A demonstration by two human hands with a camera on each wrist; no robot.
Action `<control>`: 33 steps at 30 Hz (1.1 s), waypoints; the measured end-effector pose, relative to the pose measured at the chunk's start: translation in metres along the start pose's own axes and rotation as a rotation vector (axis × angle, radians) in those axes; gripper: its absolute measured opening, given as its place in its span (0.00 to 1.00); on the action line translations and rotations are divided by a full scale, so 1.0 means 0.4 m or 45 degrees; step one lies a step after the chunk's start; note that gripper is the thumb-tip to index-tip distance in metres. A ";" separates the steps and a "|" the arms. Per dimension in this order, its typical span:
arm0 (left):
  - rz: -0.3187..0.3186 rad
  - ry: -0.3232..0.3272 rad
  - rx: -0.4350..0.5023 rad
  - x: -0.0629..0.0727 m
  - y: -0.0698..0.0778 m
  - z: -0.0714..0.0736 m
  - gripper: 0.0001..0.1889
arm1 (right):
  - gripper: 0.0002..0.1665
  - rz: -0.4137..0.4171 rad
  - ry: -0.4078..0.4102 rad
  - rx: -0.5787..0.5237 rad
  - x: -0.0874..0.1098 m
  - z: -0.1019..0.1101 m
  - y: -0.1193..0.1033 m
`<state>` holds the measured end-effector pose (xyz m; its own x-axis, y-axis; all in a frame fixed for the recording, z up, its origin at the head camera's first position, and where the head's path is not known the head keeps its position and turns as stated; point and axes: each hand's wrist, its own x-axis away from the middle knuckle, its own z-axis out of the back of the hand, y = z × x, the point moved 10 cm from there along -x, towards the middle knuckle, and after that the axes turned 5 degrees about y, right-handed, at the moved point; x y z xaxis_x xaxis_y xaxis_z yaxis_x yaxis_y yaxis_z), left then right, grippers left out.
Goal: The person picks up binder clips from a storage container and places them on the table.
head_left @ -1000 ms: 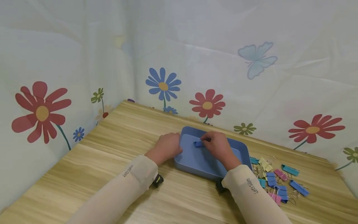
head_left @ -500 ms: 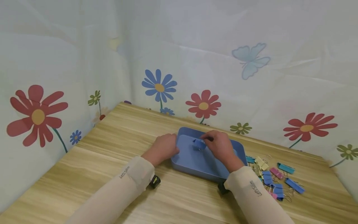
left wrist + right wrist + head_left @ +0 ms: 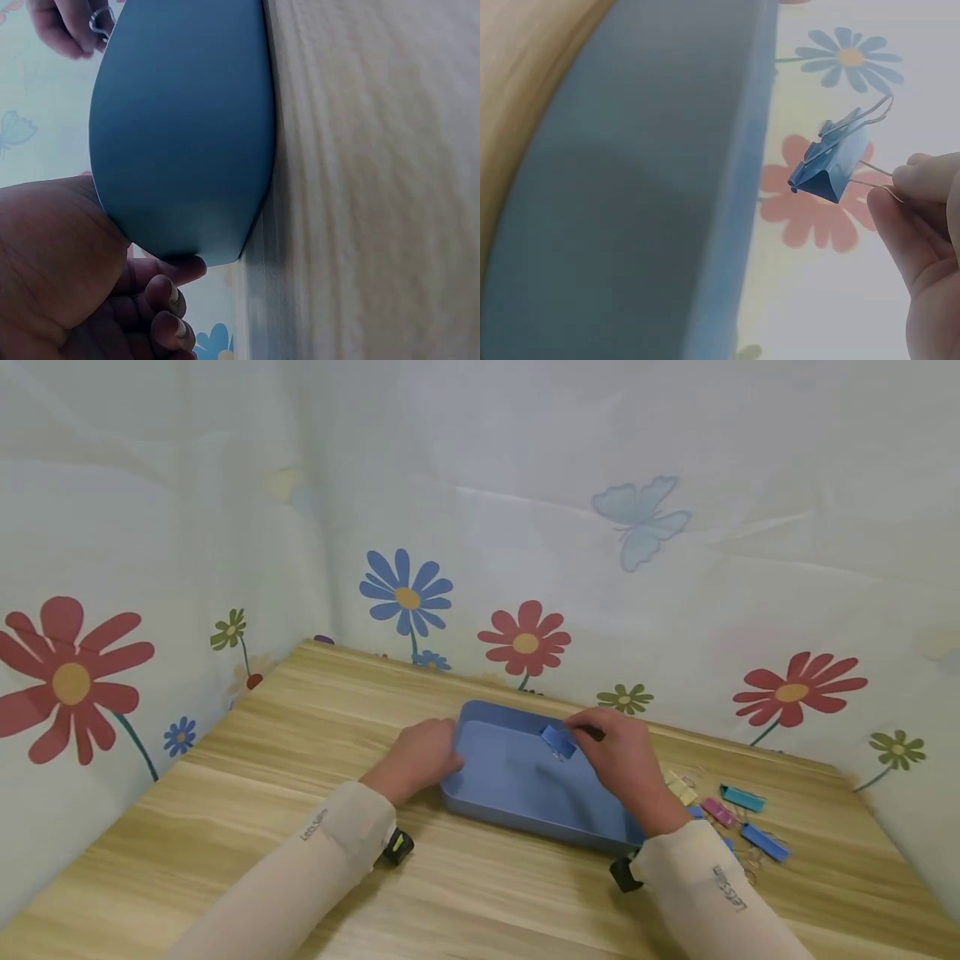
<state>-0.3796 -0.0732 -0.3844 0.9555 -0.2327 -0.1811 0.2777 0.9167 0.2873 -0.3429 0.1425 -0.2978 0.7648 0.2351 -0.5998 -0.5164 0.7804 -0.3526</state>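
A blue tray (image 3: 495, 772) sits on the wooden table. My left hand (image 3: 420, 756) grips its left end; in the left wrist view, the fingers (image 3: 166, 294) curl around the tray's corner. Over the tray's far right part, my right hand (image 3: 626, 760) pinches a blue binder clip (image 3: 558, 742) by one of its wire handles. The right wrist view shows the clip (image 3: 832, 165) hanging beyond the fingertips (image 3: 911, 180), its other wire handle folded along the body.
Several loose binder clips lie on the table right of the tray, among them a teal clip (image 3: 742, 798), a pink clip (image 3: 720, 812) and a blue clip (image 3: 765, 842). A flower-printed curtain (image 3: 525, 543) stands behind the table.
My right hand has lifted the blue clip from low in the tray and carried it right, relative to the tray. The left hand keeps its grip. The head view has shifted rightward.
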 end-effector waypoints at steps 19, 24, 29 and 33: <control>-0.012 -0.020 0.028 0.008 0.009 0.003 0.17 | 0.09 -0.055 0.181 0.082 0.107 0.197 0.085; -0.034 -0.009 0.019 0.006 0.013 0.001 0.17 | 0.09 -0.068 0.243 0.112 0.152 0.246 0.117; -0.033 -0.011 0.024 0.006 0.013 0.002 0.18 | 0.08 -0.097 0.302 0.095 0.191 0.294 0.139; -0.023 -0.023 0.038 0.007 0.011 0.000 0.19 | 0.08 -0.117 0.342 0.107 0.224 0.332 0.157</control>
<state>-0.3756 -0.0698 -0.3836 0.9518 -0.2556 -0.1694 0.2979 0.9020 0.3124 -0.2555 0.2893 -0.2785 0.6717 0.0079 -0.7408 -0.4074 0.8391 -0.3605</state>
